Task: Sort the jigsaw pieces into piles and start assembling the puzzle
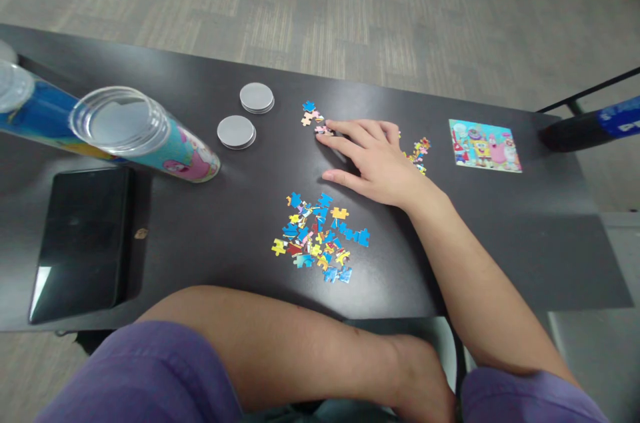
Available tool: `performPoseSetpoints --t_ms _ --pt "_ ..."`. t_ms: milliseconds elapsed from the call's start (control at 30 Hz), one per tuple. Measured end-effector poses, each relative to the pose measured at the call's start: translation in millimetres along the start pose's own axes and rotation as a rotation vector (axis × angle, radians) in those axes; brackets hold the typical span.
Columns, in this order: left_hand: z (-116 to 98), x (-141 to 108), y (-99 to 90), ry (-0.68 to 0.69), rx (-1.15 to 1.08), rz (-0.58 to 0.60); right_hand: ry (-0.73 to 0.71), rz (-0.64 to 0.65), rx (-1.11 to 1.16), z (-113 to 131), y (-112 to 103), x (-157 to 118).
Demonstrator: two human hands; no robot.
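Loosely spread right hand (375, 159), grip released (left hand (425, 373): can't tell) | pieces (309, 106) near far table edge (280, 76)

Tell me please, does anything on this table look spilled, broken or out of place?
Nothing stands out. The puzzle pieces lie loose, none visibly damaged; the picture card lies flat, and the tube with the pink figure stands upright.

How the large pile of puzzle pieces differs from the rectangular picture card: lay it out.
The puzzle pile is many loose, partly overlapping pieces; the picture card is one whole rectangle. The puzzle pile shows broken-up fragments of colour, the picture card a complete cartoon scene. The puzzle pile lies nearer the person than the picture card. Both lie on the dark table and show blue and yellow.
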State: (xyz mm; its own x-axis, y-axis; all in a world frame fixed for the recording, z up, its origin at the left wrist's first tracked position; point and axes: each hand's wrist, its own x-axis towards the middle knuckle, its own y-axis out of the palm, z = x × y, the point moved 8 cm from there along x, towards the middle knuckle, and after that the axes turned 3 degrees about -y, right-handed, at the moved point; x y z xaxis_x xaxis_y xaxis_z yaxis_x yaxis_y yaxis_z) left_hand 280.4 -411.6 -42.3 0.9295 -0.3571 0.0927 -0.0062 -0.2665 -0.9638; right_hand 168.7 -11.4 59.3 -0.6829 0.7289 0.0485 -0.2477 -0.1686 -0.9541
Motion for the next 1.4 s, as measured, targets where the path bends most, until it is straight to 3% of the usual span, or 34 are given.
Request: performPoseSetpoints --t_ms 600,833,1100,1300,1400 --pt "-4.2 8.4 13.1 -0.021 -0.015 -0.072 -0.17 -0.016 0.216 11.6 -13.6 -6.7" --pt "-9.2 7.0 18.5 -0.002 -0.034 -0.041 0.08 -0.215 0.036 -4.0 -10.6 -1.4" --pt "-8.4 10.5 21.9 0.001 -0.044 -0.05 0.095 -0.184 0.151 -3.2 -15.4 -0.6" --pt "-10.1 12.4 26.2 -0.034 -0.03 -0.054 -0.057 -0.053 0.256 -0.6 -22.6 -7.0" --pt "-10.5 15.6 29.6 -0.048 -0.016 -0.05 0.035 -0.082 0.188 -8.5 -25.8 -8.2"
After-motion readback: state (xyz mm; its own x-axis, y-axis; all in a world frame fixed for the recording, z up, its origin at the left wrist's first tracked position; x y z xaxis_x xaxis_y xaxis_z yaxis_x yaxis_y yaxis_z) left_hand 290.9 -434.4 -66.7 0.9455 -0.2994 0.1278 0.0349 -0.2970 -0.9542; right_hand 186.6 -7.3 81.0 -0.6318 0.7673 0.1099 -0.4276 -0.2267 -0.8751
